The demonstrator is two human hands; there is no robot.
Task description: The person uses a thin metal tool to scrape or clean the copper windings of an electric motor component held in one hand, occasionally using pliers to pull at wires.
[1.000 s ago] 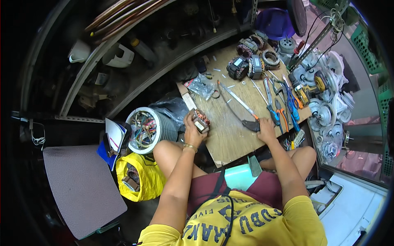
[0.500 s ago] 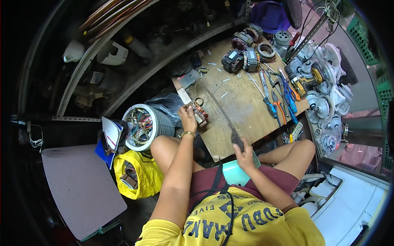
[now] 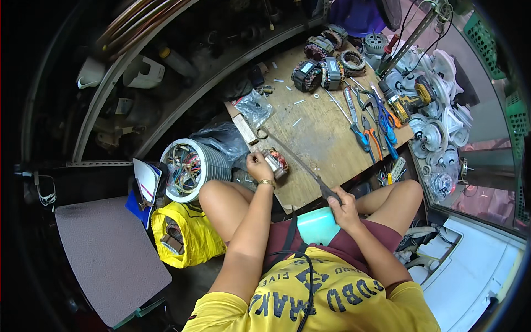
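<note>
On the near left part of the flat brown wooden board [image 3: 332,145] sits a blocky motor coil of copper wire and grey metal [image 3: 276,162]. The left hand [image 3: 258,166] is just beside it, fingers curled; I cannot tell whether they grip it. Near the board's front edge, the right hand [image 3: 345,207] is closed around a long, thin grey saw [image 3: 303,164].

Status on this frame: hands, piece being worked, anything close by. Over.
Left hand at copper-wound core, grip unclear. Right hand gripping hacksaw by its handle, slanted over board. Plastic bag near its far end.
</note>
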